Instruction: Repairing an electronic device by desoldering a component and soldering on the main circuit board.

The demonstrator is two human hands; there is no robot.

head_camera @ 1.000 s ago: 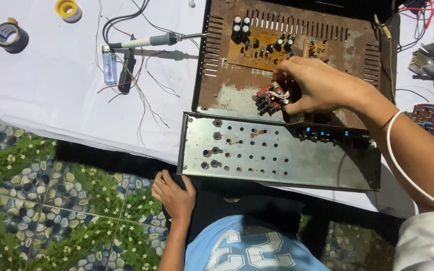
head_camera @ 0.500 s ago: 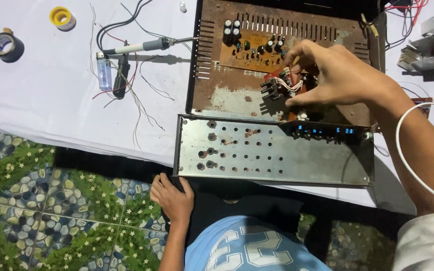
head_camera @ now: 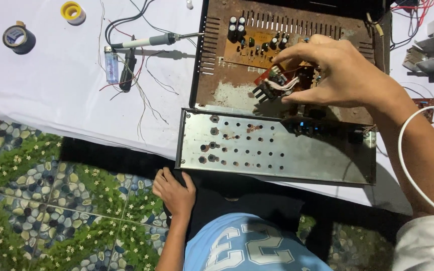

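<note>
At six o'clock, another person's hand (head_camera: 174,193) rested flat on the floor, in a blue jersey (not the wearer's). Just beyond lay the grey front panel (head_camera: 257,150). At two o'clock the right hand (head_camera: 342,75) was pinched, thumb and fingers, on a small red board (head_camera: 271,79) inside the rusty chassis (head_camera: 227,95). Left hand out of view. Risk, likely: tugging the board could tear its white wires (head_camera: 283,85) loose. At eleven o'clock sat the soldering iron (head_camera: 146,41) and the lighter (head_camera: 111,64).
</note>
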